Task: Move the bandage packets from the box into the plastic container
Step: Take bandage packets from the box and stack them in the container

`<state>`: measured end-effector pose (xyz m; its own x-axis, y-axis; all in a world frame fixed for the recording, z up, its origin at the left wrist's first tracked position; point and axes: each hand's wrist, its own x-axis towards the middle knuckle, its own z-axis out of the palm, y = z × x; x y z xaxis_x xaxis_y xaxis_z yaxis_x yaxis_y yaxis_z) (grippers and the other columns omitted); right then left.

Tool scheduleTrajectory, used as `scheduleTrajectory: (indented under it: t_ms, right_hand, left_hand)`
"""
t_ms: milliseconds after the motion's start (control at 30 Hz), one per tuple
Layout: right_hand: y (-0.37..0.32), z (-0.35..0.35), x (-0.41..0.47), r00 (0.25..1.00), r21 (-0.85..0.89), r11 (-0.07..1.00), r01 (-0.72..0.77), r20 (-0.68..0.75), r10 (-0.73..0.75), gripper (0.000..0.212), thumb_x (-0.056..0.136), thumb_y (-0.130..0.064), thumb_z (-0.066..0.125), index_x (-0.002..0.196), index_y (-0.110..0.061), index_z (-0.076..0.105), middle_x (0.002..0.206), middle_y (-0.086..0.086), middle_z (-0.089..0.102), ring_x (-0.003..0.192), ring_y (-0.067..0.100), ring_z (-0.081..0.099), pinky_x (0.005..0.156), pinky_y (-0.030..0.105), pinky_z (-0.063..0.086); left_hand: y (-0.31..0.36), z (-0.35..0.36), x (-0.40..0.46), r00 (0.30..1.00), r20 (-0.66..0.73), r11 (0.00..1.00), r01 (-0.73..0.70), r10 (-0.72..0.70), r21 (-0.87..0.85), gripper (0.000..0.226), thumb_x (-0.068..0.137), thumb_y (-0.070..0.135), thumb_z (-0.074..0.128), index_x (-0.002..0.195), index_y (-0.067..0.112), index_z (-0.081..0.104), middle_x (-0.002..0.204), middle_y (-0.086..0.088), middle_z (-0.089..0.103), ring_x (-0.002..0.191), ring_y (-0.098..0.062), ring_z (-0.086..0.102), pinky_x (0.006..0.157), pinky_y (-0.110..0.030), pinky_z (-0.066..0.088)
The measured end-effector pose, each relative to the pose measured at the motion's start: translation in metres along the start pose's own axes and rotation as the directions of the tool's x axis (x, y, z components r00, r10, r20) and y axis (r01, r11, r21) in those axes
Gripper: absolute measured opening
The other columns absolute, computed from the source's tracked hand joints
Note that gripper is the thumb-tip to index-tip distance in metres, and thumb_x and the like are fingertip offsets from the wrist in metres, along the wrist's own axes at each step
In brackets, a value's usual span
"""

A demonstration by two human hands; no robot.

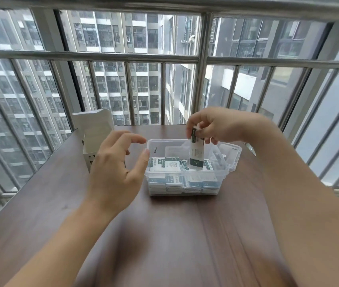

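Overhead, right-hand fingers (193, 126) pinch a bandage packet (195, 154).

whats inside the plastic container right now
The plastic container holds stacked bandage packets. The right hand pinches one more packet upright above them. The lower layers are covered.

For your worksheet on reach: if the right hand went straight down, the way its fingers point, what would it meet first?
Probably the packets lying in the container; the right hand hangs over them, pinching one packet upright.

A brown wooden table (40, 204) stands by a metal window railing (202, 65). Tall buildings (123, 59) rise behind the railing.
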<state>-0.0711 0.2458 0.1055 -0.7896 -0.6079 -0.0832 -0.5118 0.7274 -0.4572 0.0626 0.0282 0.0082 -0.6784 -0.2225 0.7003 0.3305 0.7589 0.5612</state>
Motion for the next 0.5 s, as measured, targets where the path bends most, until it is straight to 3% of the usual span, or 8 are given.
scheduleTrajectory:
  t_ms: [100, 200, 300, 500]
  right_hand:
    - [-0.01, 0.008, 0.003, 0.999, -0.111, 0.994, -0.013, 0.041, 0.017, 0.026, 0.103, -0.012, 0.053, 0.094, -0.03, 0.07, 0.094, -0.001, 0.07, 0.076, 0.016, 0.059, 0.066, 0.03, 0.051]
    - [-0.014, 0.015, 0.007, 0.997, -0.182, 0.983, -0.027, 0.068, 0.04, 0.03, 0.103, -0.008, 0.051, 0.094, -0.03, 0.069, 0.093, -0.006, 0.067, 0.078, 0.015, 0.061, 0.062, 0.026, 0.048]
    - [-0.015, 0.023, 0.013, 0.992, -0.259, 0.964, -0.053, 0.093, 0.08, 0.036, 0.101, -0.003, 0.047, 0.093, -0.031, 0.068, 0.087, -0.01, 0.061, 0.076, 0.013, 0.06, 0.06, 0.024, 0.045]
    - [-0.013, 0.03, 0.018, 0.985, -0.319, 0.946, -0.061, 0.136, 0.11, 0.033, 0.098, -0.008, 0.054, 0.09, -0.037, 0.065, 0.093, 0.0, 0.071, 0.075, 0.015, 0.065, 0.06, 0.025, 0.049]
  left_hand:
    - [-0.005, 0.002, -0.002, 0.994, 0.106, 0.999, 0.035, -0.037, 0.014, 0.026, 0.088, 0.043, 0.058, 0.109, 0.03, 0.067, 0.116, 0.013, 0.052, 0.103, -0.015, 0.053, 0.092, -0.032, 0.042]
    - [-0.011, 0.006, -0.004, 0.966, 0.254, 0.999, 0.052, -0.052, 0.007, 0.027, 0.089, 0.052, 0.056, 0.112, 0.04, 0.064, 0.125, 0.013, 0.047, 0.126, -0.013, 0.045, 0.104, -0.033, 0.04]
    - [-0.016, 0.009, -0.007, 0.942, 0.333, 0.999, 0.04, -0.049, 0.033, 0.04, 0.086, 0.063, 0.046, 0.114, 0.04, 0.063, 0.128, 0.013, 0.044, 0.129, -0.009, 0.042, 0.106, -0.024, 0.033]
    - [-0.02, 0.013, -0.008, 0.936, 0.351, 1.0, 0.019, -0.023, 0.014, 0.046, 0.088, 0.062, 0.045, 0.118, 0.033, 0.064, 0.127, 0.012, 0.046, 0.127, -0.011, 0.044, 0.106, -0.039, 0.044]
